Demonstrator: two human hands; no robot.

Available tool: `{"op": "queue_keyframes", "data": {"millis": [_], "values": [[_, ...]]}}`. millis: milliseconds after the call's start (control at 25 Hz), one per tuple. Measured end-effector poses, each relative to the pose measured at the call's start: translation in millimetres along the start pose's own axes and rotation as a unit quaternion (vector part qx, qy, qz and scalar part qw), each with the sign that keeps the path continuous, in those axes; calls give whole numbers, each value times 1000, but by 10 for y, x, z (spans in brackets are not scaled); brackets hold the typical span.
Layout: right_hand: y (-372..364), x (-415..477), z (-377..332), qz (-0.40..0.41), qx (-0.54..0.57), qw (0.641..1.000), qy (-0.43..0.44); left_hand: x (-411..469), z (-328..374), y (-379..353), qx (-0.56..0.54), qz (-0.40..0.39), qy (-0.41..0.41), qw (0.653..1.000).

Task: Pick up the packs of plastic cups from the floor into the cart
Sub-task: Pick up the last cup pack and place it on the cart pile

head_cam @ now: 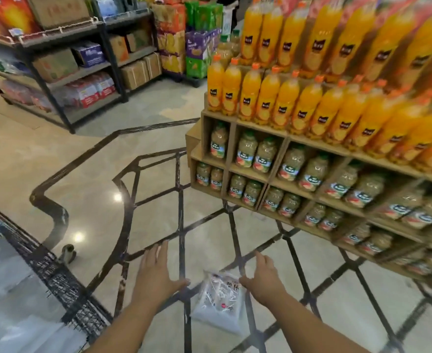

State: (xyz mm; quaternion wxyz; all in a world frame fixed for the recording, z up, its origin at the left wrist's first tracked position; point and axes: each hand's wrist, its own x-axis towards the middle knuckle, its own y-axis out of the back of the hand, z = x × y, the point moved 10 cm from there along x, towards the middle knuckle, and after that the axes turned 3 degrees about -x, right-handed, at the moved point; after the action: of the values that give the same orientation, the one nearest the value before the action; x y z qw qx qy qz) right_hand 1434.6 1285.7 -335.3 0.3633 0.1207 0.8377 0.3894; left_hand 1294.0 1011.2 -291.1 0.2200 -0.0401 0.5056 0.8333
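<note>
A clear pack of plastic cups (218,305) lies on the tiled floor near the bottom middle of the head view. My left hand (156,272) hovers just left of it, fingers spread, holding nothing. My right hand (264,278) is over the pack's upper right edge, thumb near or touching the wrapper; a firm hold cannot be made out. The black wire cart (57,276) stands at the lower left, with several clear packs (9,289) lying inside it.
A cardboard display (281,182) of orange juice bottles and green jars fills the right side, close to my right arm. Dark metal shelving (64,80) with boxes stands at the back left. One cart wheel (67,253) rests on the floor.
</note>
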Motion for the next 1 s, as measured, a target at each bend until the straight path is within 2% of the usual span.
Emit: {"op": "queue_keyframes", "data": {"millis": [280,640,800,1000], "values": [[-255,322,679,-48,27,997,-46,475,332,-758,28,-91,-14,995],[-1018,696,1481,-85,19,980,-181,1410,-207,-2018,64,-235,11,970],[-2032,1516,1905,-145,-29,974,-173,2094,-922,-2937,94,-260,33,960],[-3615,2758,2704,-184,-24,966,-183,2871,-2047,-4543,96,-285,75,951]]}}
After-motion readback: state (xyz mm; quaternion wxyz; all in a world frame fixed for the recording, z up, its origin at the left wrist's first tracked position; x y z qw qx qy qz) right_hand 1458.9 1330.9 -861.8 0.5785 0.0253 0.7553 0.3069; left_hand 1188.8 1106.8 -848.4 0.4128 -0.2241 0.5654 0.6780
